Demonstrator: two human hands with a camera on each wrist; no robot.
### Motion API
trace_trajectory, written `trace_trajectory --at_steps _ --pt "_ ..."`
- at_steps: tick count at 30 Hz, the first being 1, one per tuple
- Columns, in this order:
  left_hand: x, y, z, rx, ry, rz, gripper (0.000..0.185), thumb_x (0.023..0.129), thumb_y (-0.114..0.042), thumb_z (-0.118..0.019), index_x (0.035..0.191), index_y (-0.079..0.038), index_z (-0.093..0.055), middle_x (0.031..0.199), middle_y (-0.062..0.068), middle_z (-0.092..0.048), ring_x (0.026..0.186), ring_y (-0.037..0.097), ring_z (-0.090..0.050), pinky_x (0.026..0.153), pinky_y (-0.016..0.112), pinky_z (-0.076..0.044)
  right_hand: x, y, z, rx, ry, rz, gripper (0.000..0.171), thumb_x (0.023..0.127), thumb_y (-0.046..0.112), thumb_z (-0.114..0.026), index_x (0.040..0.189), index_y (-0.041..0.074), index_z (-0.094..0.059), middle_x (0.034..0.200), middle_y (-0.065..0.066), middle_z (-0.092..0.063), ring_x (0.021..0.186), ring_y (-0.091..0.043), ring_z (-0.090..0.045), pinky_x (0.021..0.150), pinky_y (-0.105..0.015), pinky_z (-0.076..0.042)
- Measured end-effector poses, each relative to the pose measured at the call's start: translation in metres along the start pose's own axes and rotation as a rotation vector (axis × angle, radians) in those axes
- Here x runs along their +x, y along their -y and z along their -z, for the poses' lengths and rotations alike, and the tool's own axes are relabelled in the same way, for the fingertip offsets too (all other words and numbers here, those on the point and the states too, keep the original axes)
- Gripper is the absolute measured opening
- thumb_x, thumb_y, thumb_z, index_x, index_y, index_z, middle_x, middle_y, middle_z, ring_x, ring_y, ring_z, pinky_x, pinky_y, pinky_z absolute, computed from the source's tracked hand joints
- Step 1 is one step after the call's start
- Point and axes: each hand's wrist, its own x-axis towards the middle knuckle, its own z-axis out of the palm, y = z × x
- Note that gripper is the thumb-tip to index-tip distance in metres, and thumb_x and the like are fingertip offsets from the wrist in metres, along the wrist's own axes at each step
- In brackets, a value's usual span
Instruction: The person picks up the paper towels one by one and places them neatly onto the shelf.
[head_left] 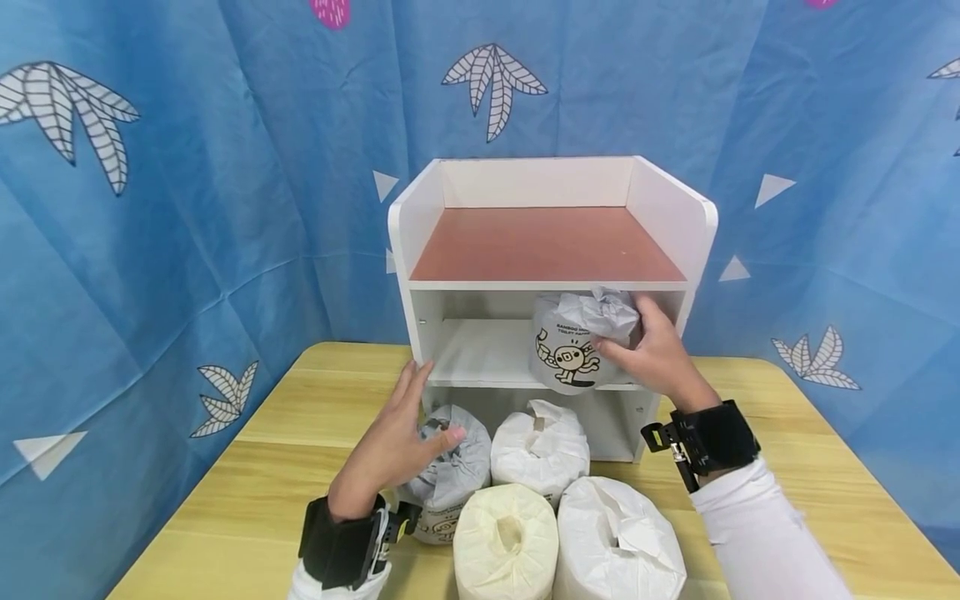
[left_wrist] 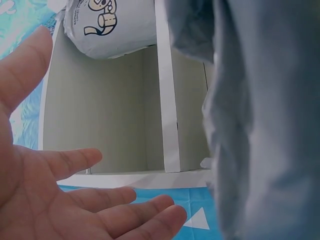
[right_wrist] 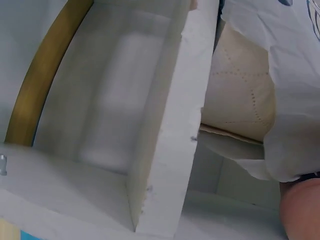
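On the right of the middle shelf of a white shelf unit (head_left: pixel 547 285) stands a wrapped toilet paper roll (head_left: pixel 570 350) with a cartoon print. My right hand (head_left: pixel 643 337) grips it from the right side, fingers curled over its crumpled top. The right wrist view shows the roll (right_wrist: pixel 245 95) beside a shelf board (right_wrist: pixel 170 125). My left hand (head_left: pixel 408 425) lies open against a grey-wrapped roll (head_left: pixel 457 471) on the table, thumb touching its top. In the left wrist view the palm (left_wrist: pixel 65 200) is spread beside that roll (left_wrist: pixel 265 125).
Three more rolls (head_left: pixel 540 446) (head_left: pixel 506 542) (head_left: pixel 618 542) sit on the wooden table (head_left: pixel 247 467) in front of the shelf unit. The unit's reddish top shelf (head_left: pixel 547 242) holds nothing. A blue patterned curtain (head_left: pixel 187 208) hangs behind.
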Motion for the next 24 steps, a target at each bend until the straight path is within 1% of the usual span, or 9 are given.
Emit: trace_trajectory --at_steps 3,6,9,14,16,18,21,23,24 --pt "0.0 0.0 0.0 0.007 -0.005 -0.008 0.097 0.088 -0.038 -0.071 0.157 -0.016 -0.008 0.16 0.016 0.009 0.14 0.047 -0.017 0.103 0.067 -0.026 -0.001 -0.001 -0.002 -0.017 -0.025 0.051 0.065 0.085 0.006 -0.072 0.139 -0.003 -0.038 0.117 -0.022 -0.054 0.102 -0.031 -0.053 0.085 -0.037 -0.047" --pt "0.0 -0.001 0.001 0.012 -0.007 -0.01 0.096 0.088 -0.039 -0.071 0.157 -0.016 -0.008 0.16 0.017 0.009 0.139 0.048 -0.018 0.103 0.067 -0.026 -0.001 -0.001 -0.003 -0.05 -0.066 0.104 0.064 0.084 0.001 -0.071 0.139 -0.004 -0.039 0.119 -0.024 -0.054 0.107 -0.035 -0.052 0.094 -0.05 -0.041" --pt "0.0 -0.001 0.001 0.015 -0.005 -0.003 0.097 0.088 -0.039 -0.071 0.157 -0.016 -0.008 0.16 0.016 0.009 0.139 0.048 -0.019 0.103 0.067 -0.026 -0.001 -0.001 -0.006 -0.09 -0.123 0.149 0.063 0.082 -0.005 -0.071 0.138 -0.006 -0.041 0.121 -0.027 -0.055 0.111 -0.039 -0.051 0.098 -0.056 -0.036" --pt "-0.001 -0.002 0.0 0.015 0.001 0.009 0.097 0.088 -0.038 -0.071 0.157 -0.017 -0.007 0.16 0.015 0.01 0.139 0.048 -0.019 0.103 0.067 -0.027 -0.007 -0.001 -0.016 -0.187 -0.294 0.244 0.064 0.077 -0.008 -0.073 0.134 -0.01 -0.044 0.123 -0.03 -0.054 0.114 -0.043 -0.05 0.098 -0.056 -0.037" --pt "-0.001 -0.002 0.0 0.018 0.002 0.009 0.097 0.088 -0.038 -0.072 0.157 -0.017 -0.007 0.16 0.016 0.01 0.139 0.048 -0.02 0.102 0.067 -0.027 -0.011 0.001 -0.023 -0.215 -0.365 0.304 0.065 0.076 -0.006 -0.073 0.133 -0.012 -0.044 0.127 -0.031 -0.052 0.118 -0.044 -0.047 0.102 -0.056 -0.034" --pt "-0.001 -0.002 -0.001 0.018 0.003 0.008 0.097 0.088 -0.038 -0.072 0.157 -0.017 -0.007 0.16 0.016 0.01 0.139 0.048 -0.02 0.102 0.067 -0.028 -0.017 0.004 -0.031 -0.236 -0.425 0.388 0.064 0.076 -0.003 -0.071 0.133 -0.014 -0.044 0.13 -0.032 -0.05 0.122 -0.046 -0.044 0.105 -0.055 -0.032" --pt "-0.001 -0.002 -0.001 0.017 0.003 0.004 0.097 0.088 -0.039 -0.071 0.157 -0.016 -0.007 0.16 0.016 0.01 0.139 0.048 -0.019 0.102 0.067 -0.027 -0.023 0.008 -0.044 -0.268 -0.464 0.533 0.061 0.079 0.002 -0.065 0.133 -0.015 -0.043 0.135 -0.032 -0.046 0.128 -0.048 -0.039 0.11 -0.053 -0.026" --pt "-0.002 -0.002 -0.002 0.014 0.005 0.006 0.097 0.088 -0.04 -0.071 0.157 -0.016 -0.007 0.16 0.016 0.009 0.139 0.047 -0.018 0.103 0.067 -0.026 -0.026 0.012 -0.05 -0.277 -0.451 0.62 0.056 0.083 0.005 -0.06 0.132 -0.016 -0.043 0.136 -0.032 -0.045 0.129 -0.048 -0.038 0.112 -0.051 -0.025" --pt "-0.002 -0.002 -0.002 0.012 0.005 0.007 0.097 0.088 -0.04 -0.07 0.157 -0.016 -0.008 0.16 0.016 0.009 0.14 0.047 -0.017 0.103 0.067 -0.026 -0.027 0.014 -0.052 -0.273 -0.426 0.657 0.055 0.085 0.007 -0.058 0.133 -0.016 -0.043 0.136 -0.031 -0.045 0.129 -0.047 -0.038 0.112 -0.05 -0.025"
